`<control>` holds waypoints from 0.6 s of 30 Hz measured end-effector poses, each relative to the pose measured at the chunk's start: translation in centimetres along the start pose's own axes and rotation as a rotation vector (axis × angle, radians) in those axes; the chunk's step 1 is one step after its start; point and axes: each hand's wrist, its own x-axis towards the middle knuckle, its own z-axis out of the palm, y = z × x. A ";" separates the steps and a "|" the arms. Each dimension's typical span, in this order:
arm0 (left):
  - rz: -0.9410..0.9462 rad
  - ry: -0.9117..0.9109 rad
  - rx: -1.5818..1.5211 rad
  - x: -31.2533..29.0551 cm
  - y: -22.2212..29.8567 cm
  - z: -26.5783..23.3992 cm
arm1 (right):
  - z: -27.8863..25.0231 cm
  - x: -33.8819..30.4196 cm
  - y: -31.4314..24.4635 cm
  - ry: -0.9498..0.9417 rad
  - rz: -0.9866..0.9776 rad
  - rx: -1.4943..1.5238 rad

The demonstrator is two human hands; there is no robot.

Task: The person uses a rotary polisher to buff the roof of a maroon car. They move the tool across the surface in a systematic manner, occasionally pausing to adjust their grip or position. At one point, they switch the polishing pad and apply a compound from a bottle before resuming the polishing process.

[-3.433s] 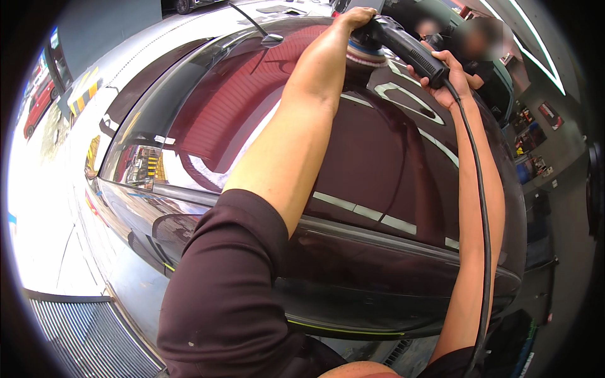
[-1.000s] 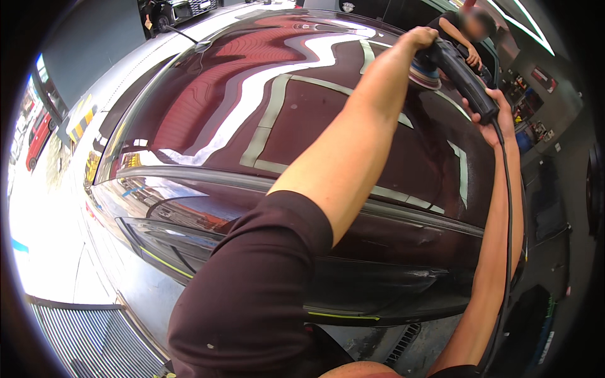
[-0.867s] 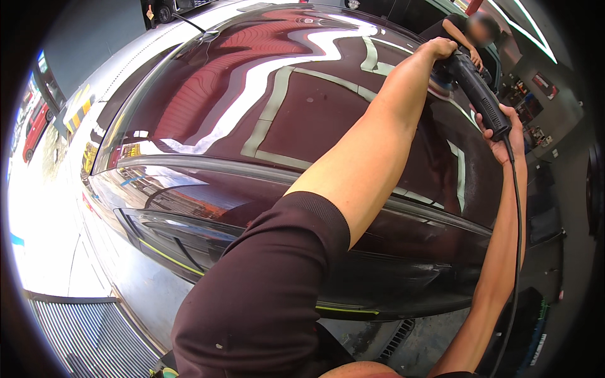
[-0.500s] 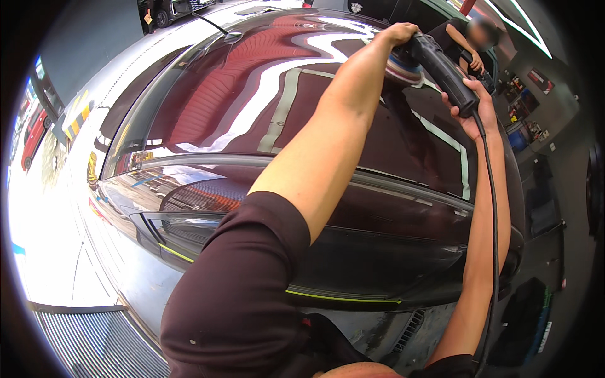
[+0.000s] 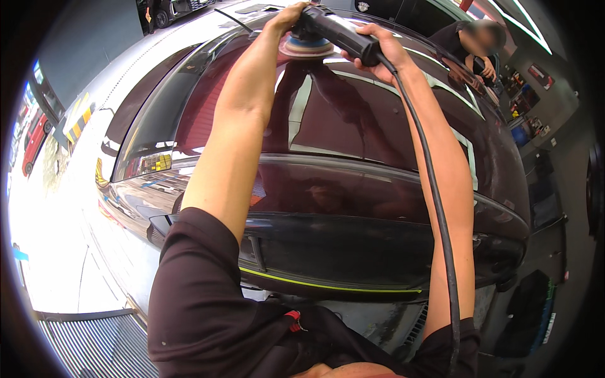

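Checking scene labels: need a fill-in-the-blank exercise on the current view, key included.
1. The left hand and right hand hold the same polisher, whose body is ____.
2. Nearer the round pad is the ____ hand.
3. The cable leaves the polisher beside the ____ hand.
4. The parked car at the view's far left is ____.

Missing words: black; left; right; red.

**Black polisher [image 5: 340,33] on the glossy dark-red car roof [image 5: 362,113]**

My polisher's long body slants down to the right above the car roof's far part; its round pad [image 5: 307,49], blue over pale, faces down against it. Its black cord [image 5: 435,189] runs back toward me.
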 end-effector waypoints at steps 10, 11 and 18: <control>0.004 0.176 0.040 -13.1 3.1 -4.6 | 3.4 -0.5 0.0 -0.222 -0.019 -0.076; 0.016 0.174 0.018 -13.1 2.8 -4.6 | 3.1 -1.1 -0.2 -0.158 0.001 -0.067; 0.150 0.142 0.029 -9.8 3.3 3.4 | -2.7 -7.9 -1.7 -0.130 -0.034 -0.044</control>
